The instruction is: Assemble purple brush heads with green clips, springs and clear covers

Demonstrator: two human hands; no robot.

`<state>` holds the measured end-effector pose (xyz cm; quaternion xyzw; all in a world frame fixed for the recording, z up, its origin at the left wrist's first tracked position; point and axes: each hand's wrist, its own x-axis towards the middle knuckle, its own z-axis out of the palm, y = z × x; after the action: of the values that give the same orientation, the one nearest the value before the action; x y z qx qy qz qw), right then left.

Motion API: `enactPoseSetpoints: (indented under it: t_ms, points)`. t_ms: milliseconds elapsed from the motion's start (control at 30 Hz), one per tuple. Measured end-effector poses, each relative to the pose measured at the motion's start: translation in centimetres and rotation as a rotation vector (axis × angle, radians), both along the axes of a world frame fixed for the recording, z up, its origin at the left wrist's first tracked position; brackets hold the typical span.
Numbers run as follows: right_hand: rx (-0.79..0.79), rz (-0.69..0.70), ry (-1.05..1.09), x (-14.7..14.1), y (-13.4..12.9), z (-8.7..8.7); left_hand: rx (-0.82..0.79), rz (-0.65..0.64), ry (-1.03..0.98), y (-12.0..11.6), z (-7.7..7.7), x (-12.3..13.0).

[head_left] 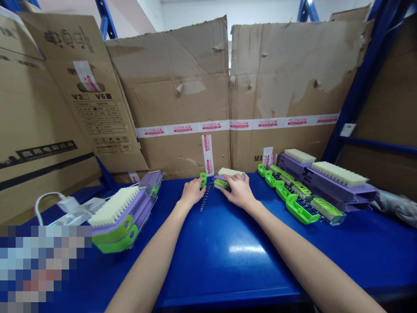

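Observation:
My left hand (pixel 193 192) is closed on a small green plastic piece (pixel 203 179) that pokes out above the fingers. A thin coil spring (pixel 205 200) lies on the table just right of that hand. My right hand (pixel 238 188) has its fingers curled over a purple body topped with cream bristles (pixel 230 172). A clear part with a green label (pixel 221 184) shows in front of that body, beside my right thumb. My fingers hide much of both held pieces.
Purple bristle-topped units (pixel 117 217) stack at left beside a white power strip (pixel 73 208) with a plug. At right are a row of green pieces (pixel 298 208), labelled clear parts (pixel 325 208) and more purple units (pixel 342 180). Cardboard (pixel 182 100) walls the back of the blue table (pixel 228 274).

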<state>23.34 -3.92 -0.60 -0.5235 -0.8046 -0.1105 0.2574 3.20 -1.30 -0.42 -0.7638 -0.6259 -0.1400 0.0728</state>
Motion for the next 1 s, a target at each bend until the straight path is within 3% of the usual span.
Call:
enactPoseSetpoints:
  t_ms: [300,1000]
  points:
    - [-0.037,-0.003,-0.05,-0.4,-0.18,-0.03,0.065,0.039,0.135,-0.94,0.44,1.16]
    - [-0.026,0.001,-0.036,-0.71,-0.42,0.01,0.014,0.092,0.151,-0.96,0.79,0.8]
